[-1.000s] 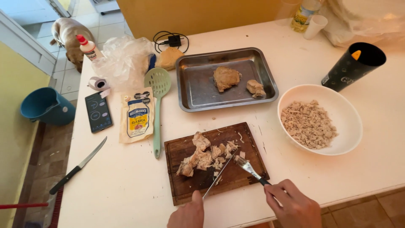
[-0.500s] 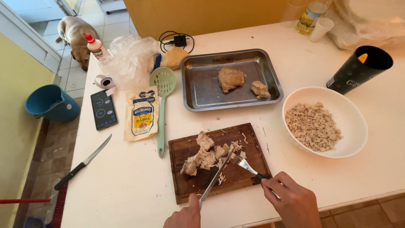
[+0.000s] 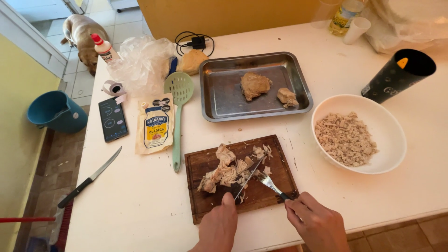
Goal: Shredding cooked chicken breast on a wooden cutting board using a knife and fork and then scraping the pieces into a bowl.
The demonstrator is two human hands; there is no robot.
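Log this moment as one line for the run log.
left hand: holds fork | right hand: holds second fork | both in cooked chicken on cutting board | bowl of shreds at right

Home kitchen: white tabletop (image 3: 140, 200) carries a cutting board (image 3: 205, 168), baking tray (image 3: 219, 100) at 12 o'clock; dog (image 3: 79, 35) on tiled floor at 10 o'clock.

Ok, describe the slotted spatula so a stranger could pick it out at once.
Start at the metal baking tray at the back of the white table. Just left of it lies the slotted spatula, its handle pointing toward the wooden cutting board, beside a sauce pouch. It is the only pale green utensil, with a round perforated head.
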